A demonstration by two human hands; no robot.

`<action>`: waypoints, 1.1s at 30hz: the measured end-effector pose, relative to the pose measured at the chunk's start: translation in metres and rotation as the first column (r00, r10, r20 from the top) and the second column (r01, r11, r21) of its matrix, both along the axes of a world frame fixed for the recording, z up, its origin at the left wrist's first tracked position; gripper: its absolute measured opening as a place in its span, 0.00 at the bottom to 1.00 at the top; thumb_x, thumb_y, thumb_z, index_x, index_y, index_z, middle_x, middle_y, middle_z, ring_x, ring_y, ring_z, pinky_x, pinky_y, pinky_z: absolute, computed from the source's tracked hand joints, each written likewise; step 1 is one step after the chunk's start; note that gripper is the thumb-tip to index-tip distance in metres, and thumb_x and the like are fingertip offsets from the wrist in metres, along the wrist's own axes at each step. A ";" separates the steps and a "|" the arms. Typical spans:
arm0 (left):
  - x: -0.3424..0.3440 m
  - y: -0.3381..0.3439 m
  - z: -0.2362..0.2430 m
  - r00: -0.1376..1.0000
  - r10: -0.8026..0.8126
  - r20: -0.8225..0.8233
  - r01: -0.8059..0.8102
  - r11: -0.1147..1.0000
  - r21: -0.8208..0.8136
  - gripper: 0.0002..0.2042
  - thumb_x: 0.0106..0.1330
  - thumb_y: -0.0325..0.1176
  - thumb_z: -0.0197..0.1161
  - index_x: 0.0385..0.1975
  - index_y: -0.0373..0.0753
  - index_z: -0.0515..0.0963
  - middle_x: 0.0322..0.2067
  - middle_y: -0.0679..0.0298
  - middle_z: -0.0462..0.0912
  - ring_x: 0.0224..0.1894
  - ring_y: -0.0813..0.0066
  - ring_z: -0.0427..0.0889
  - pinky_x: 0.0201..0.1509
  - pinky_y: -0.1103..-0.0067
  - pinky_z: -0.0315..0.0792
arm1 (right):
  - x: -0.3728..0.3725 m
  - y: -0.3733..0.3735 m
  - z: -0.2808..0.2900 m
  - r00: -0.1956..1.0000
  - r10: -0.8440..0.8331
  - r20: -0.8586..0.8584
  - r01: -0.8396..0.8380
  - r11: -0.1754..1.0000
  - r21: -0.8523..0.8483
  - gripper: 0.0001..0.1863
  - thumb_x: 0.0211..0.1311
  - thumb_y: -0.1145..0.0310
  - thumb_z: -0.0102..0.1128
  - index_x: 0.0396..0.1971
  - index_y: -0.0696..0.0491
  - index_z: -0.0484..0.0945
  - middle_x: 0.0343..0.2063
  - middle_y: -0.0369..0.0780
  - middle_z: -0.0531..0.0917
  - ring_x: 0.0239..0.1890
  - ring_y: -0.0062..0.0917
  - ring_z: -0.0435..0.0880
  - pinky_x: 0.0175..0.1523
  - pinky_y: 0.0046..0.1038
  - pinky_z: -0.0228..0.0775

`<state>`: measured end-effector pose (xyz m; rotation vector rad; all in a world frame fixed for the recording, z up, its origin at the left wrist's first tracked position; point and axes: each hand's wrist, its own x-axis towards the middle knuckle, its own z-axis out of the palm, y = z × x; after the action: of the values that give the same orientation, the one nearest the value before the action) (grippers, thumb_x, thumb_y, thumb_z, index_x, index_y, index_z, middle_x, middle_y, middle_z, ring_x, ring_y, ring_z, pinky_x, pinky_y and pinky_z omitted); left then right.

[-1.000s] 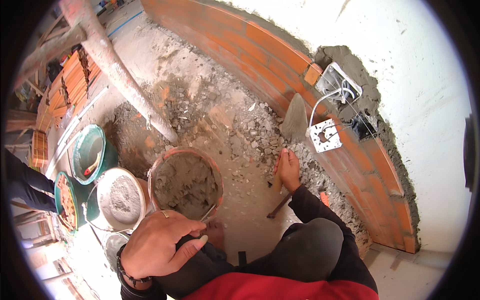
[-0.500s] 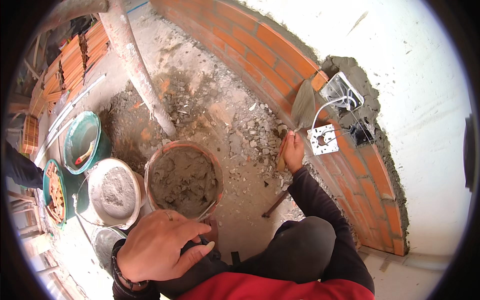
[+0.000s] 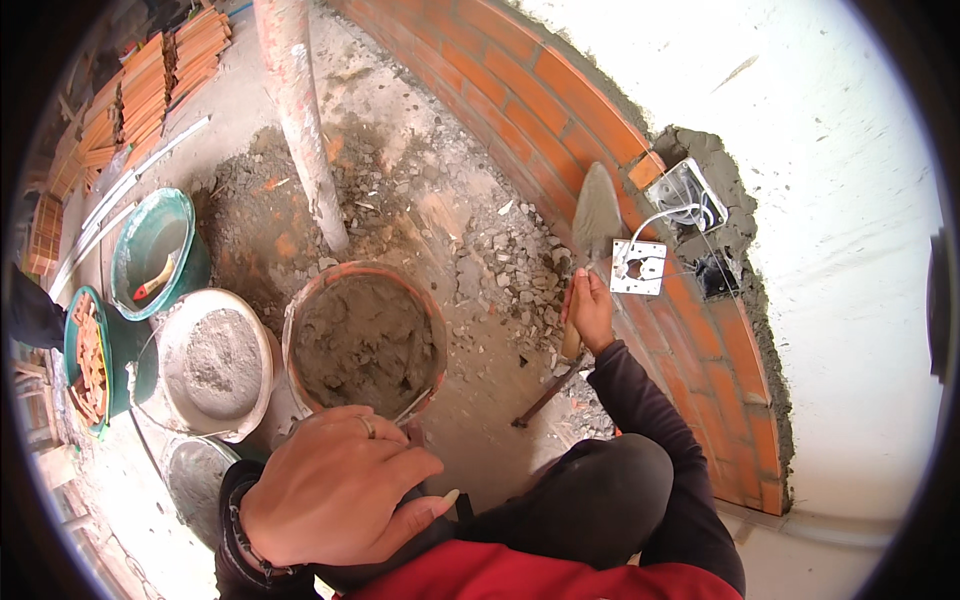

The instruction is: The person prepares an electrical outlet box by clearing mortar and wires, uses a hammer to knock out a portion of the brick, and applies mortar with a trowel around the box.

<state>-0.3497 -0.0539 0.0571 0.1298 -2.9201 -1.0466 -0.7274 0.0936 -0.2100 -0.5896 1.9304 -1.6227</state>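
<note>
My right hand (image 3: 590, 310) is closed round the wooden handle of a trowel (image 3: 598, 208), whose grey blade lies over the low orange brick wall (image 3: 520, 75). Close to that hand, a white perforated cover plate (image 3: 652, 285) hangs by a white cable from a metal electrical box (image 3: 690, 192) set in grey mortar. My left hand (image 3: 345, 490) holds nothing; its fingers are loosely bent and the thumb stands apart, above my dark-trousered leg. Just beyond it stands an orange-rimmed bucket (image 3: 441, 335) with wet mortar (image 3: 365, 340) inside.
A pale bucket of grey powder (image 3: 215, 370), a green bucket holding a brush (image 3: 155, 280) and another with brick pieces (image 3: 90, 365) stand left. Beyond are a post (image 3: 300, 120), rubble (image 3: 510, 260) and stacked bricks (image 3: 145, 90). Another person's dark sleeve (image 3: 32, 312) shows far left.
The view has shifted a little. The trowel blade has come slightly left, away from the metal box. My left hand is a bit farther right and overlaps the mortar bucket's near rim.
</note>
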 end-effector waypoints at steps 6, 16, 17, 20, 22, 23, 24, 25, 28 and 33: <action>0.027 -0.024 -0.017 0.975 -0.188 -0.115 0.212 0.945 0.250 0.09 0.58 0.42 0.72 0.36 0.50 0.87 0.41 0.69 0.87 0.48 0.64 0.83 0.58 0.59 0.71 | 0.047 0.032 0.078 0.894 0.375 0.245 -0.441 0.831 0.340 0.12 0.75 0.59 0.56 0.32 0.49 0.72 0.18 0.30 0.69 0.18 0.14 0.69 0.22 0.21 0.62; 0.071 -0.034 -0.034 0.958 -0.045 -0.283 0.148 0.923 0.354 0.12 0.48 0.36 0.73 0.35 0.55 0.90 0.49 0.67 0.86 0.55 0.60 0.79 0.58 0.62 0.67 | 0.062 -0.048 0.225 -0.026 0.882 -0.471 -0.209 0.455 0.865 0.11 0.59 0.62 0.69 0.39 0.49 0.82 0.23 0.45 0.82 0.29 0.45 0.84 0.35 0.43 0.73; 0.076 -0.031 -0.038 0.952 -0.003 -0.306 0.123 0.920 0.372 0.13 0.48 0.35 0.73 0.35 0.55 0.90 0.50 0.65 0.87 0.55 0.59 0.78 0.58 0.63 0.67 | 0.062 -0.061 0.232 -0.089 0.893 -0.440 -0.170 0.422 0.890 0.11 0.58 0.62 0.69 0.38 0.49 0.83 0.24 0.45 0.83 0.30 0.44 0.84 0.36 0.43 0.74; 0.077 -0.025 -0.048 0.923 0.086 -0.374 0.108 0.877 0.468 0.13 0.47 0.37 0.74 0.35 0.51 0.90 0.47 0.62 0.88 0.53 0.59 0.79 0.54 0.66 0.69 | 0.064 -0.092 0.245 -0.292 0.858 -0.422 -0.093 0.413 0.906 0.10 0.56 0.62 0.69 0.35 0.50 0.84 0.25 0.43 0.84 0.33 0.41 0.86 0.39 0.42 0.76; 0.078 -0.018 -0.047 0.917 0.156 -0.368 0.061 0.854 0.516 0.13 0.46 0.38 0.74 0.35 0.49 0.90 0.45 0.61 0.89 0.51 0.60 0.80 0.52 0.69 0.70 | 0.079 -0.114 0.259 -0.393 0.848 -0.356 0.007 0.390 0.921 0.08 0.55 0.63 0.68 0.32 0.50 0.86 0.27 0.42 0.85 0.36 0.38 0.86 0.42 0.40 0.76; 0.079 -0.014 -0.046 0.913 0.188 -0.363 0.041 0.841 0.539 0.14 0.46 0.39 0.74 0.34 0.47 0.90 0.43 0.61 0.89 0.50 0.60 0.81 0.50 0.70 0.71 | 0.084 -0.122 0.267 -0.436 0.833 -0.340 0.025 0.389 0.921 0.07 0.54 0.64 0.67 0.32 0.50 0.86 0.27 0.42 0.85 0.36 0.38 0.86 0.42 0.40 0.76; 0.080 -0.009 -0.044 0.905 0.224 -0.362 0.006 0.843 0.538 0.14 0.45 0.39 0.73 0.34 0.46 0.90 0.42 0.60 0.89 0.48 0.61 0.81 0.49 0.71 0.72 | 0.087 -0.132 0.273 -0.481 0.816 -0.322 0.041 0.388 0.921 0.07 0.54 0.64 0.67 0.32 0.50 0.86 0.27 0.41 0.85 0.35 0.38 0.86 0.42 0.40 0.76; 0.081 -0.004 -0.040 0.898 0.253 -0.361 -0.025 0.847 0.531 0.15 0.45 0.40 0.73 0.34 0.45 0.89 0.41 0.60 0.89 0.46 0.61 0.82 0.48 0.71 0.72 | 0.087 -0.138 0.277 -0.520 0.797 -0.308 0.058 0.393 0.918 0.07 0.54 0.65 0.67 0.31 0.49 0.86 0.27 0.41 0.85 0.35 0.38 0.86 0.42 0.40 0.76; 0.088 0.014 -0.036 0.852 0.384 -0.355 -0.144 0.824 0.547 0.16 0.46 0.41 0.72 0.34 0.42 0.89 0.38 0.58 0.89 0.42 0.62 0.83 0.44 0.73 0.74 | 0.079 -0.154 0.265 -0.588 0.752 -0.297 0.036 0.391 0.919 0.05 0.54 0.69 0.63 0.29 0.50 0.86 0.27 0.42 0.85 0.35 0.37 0.86 0.42 0.41 0.77; 0.120 0.061 -0.014 0.698 0.647 -0.307 -0.374 0.695 0.614 0.16 0.46 0.38 0.72 0.34 0.36 0.88 0.35 0.58 0.89 0.38 0.64 0.84 0.44 0.74 0.78 | 0.080 -0.152 0.258 -0.532 0.822 -0.204 -0.083 0.190 0.978 0.07 0.54 0.69 0.61 0.32 0.51 0.86 0.29 0.44 0.85 0.38 0.41 0.86 0.44 0.44 0.77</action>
<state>-0.2298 0.0074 0.0427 0.5862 -1.8813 -1.4265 -0.6477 -0.0584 0.0476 -2.5147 1.5546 0.8054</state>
